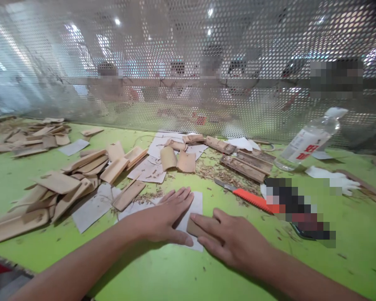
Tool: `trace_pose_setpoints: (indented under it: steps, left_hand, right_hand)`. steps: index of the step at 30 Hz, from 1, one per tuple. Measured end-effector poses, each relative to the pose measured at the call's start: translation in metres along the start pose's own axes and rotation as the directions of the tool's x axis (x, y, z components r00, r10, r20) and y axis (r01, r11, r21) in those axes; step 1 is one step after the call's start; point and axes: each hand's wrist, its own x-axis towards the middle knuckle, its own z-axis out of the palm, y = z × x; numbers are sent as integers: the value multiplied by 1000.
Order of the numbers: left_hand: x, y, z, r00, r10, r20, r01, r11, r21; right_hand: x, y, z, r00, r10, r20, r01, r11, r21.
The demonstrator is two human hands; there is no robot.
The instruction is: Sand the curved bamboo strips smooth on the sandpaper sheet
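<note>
My left hand [172, 219] lies flat with its fingers stretched out, pressing on a pale paper sheet [196, 203] on the green table. My right hand [230, 234] grips a small brown piece of bamboo [194, 229], which rests on that sheet between my hands. The fingers cover much of the piece, so its full shape is hidden. Just beyond my left hand lies a longer bamboo piece [130, 195]. A utility knife [253, 200] with an orange handle and its blade out lies past my right hand.
Cut bamboo pieces [59, 182] are heaped at the left, with another pile [34, 136] farther back. Shavings [232, 175] litter the middle. A tilted-looking water bottle [310, 142], a white glove [334, 177] and a blurred-out dark object [297, 209] are at right. A perforated screen [175, 96] borders the back.
</note>
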Motion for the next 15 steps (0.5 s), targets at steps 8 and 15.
trace_pose_setpoints:
  steps: [8, 15]
  left_hand:
    - [-2, -1, -1, 999, 12, 35, -13, 1000, 14]
    - [-2, 0, -2, 999, 21, 30, -21, 1000, 6]
  right_hand:
    - [3, -2, -3, 1000, -6, -2, 6, 999, 44]
    - [5, 2, -2, 999, -10, -41, 10, 1000, 9]
